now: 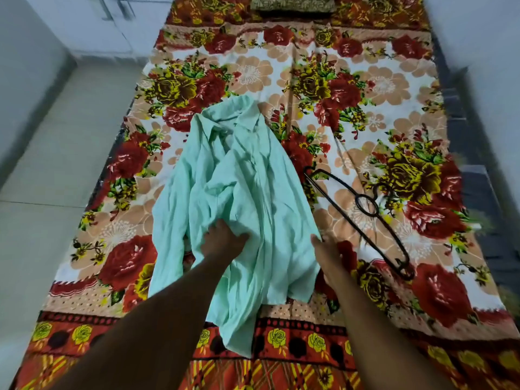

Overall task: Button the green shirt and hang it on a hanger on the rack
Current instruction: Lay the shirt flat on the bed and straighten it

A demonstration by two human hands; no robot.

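The green shirt point(239, 192) lay crumpled and lengthwise on the floral bedsheet point(380, 88), collar toward the far end, hem trailing over the near border. The left hand point(222, 240) was pressed onto the lower front of the shirt, its fingers curled into a fold of cloth, which appeared to be gripped. The right hand point(327, 250) was set at the shirt's right edge, touching the fabric; whether its fingers were closed on the edge could not be told, since they were partly hidden and blurred. A black hanger point(363, 212) lay just beside the shirt on the right, apart from it. No rack was seen.

The step in hand was judged to be the spreading of the shirt so that its front could be found. It would be done well if both front panels were drawn flat and outward, the twisted folds were shaken loose, and the placket edges were laid side by side before any button was attempted. The hanger was best left undisturbed until then.
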